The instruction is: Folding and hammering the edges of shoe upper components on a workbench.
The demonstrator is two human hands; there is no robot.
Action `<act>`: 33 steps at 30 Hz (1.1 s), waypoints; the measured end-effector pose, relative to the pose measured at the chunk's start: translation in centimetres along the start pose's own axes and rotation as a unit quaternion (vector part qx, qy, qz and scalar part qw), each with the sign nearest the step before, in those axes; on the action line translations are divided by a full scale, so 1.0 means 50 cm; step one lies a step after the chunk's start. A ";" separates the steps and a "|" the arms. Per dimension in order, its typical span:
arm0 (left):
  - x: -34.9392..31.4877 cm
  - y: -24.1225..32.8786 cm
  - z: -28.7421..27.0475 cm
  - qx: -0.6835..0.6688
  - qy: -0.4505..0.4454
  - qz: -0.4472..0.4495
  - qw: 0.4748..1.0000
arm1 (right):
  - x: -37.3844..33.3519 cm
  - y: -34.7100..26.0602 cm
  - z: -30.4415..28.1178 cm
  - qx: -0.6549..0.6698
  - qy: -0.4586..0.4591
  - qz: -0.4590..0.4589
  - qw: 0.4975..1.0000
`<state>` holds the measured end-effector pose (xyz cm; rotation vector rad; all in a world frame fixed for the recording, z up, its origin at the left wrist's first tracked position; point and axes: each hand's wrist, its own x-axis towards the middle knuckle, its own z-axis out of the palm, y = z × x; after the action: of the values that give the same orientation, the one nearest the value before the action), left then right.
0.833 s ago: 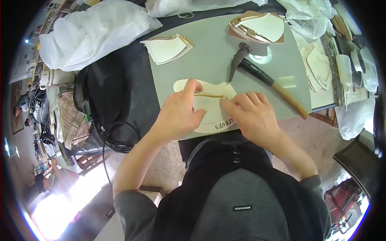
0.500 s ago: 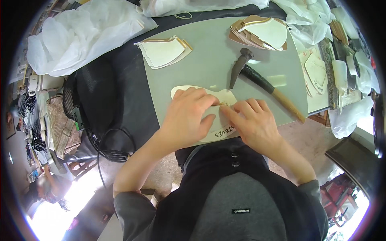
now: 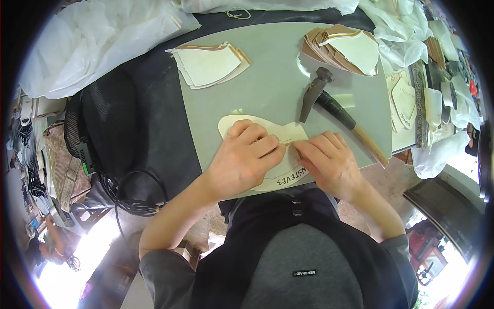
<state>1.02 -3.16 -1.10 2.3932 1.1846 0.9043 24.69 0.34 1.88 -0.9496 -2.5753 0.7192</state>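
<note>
A cream, curved flat pattern piece with dark handwriting lies at the near edge of the grey-green board. Over its left part, my left hand is closed, fingers curled and thumb against the forefinger. Close beside it on the right, my right hand has its thumb and forefinger pinched together at the piece's right part. A thin tan edge shows between the two hands; what the fingertips hold there is too small and covered to make out. Beyond my right hand rests a hammer with a black and wooden handle, head pointing away.
On the grey-green board sit a stack of cream and tan cut pieces at far left and a brown-edged stack at far right. White plastic bags line the back. A black mesh bag and coiled cable are at left.
My left fingers have curled in more, the thumb closing against the forefinger. My right fingertips have drawn slightly apart from the left hand. The whole view has shifted a little.
</note>
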 end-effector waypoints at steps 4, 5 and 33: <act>0.001 0.001 -0.003 0.002 -0.013 0.000 1.000 | -0.002 -0.003 -0.003 -0.044 -0.014 -0.034 0.998; 0.001 0.001 -0.002 0.007 -0.012 0.004 1.000 | -0.003 -0.006 -0.004 -0.066 -0.016 -0.039 0.997; -0.005 0.003 -0.002 0.025 0.010 0.043 0.999 | -0.016 -0.013 -0.075 -0.041 -0.044 0.053 0.997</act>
<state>0.93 -3.45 -1.02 2.4975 1.1312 0.9374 26.57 0.70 5.25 -1.1114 -2.6660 0.7014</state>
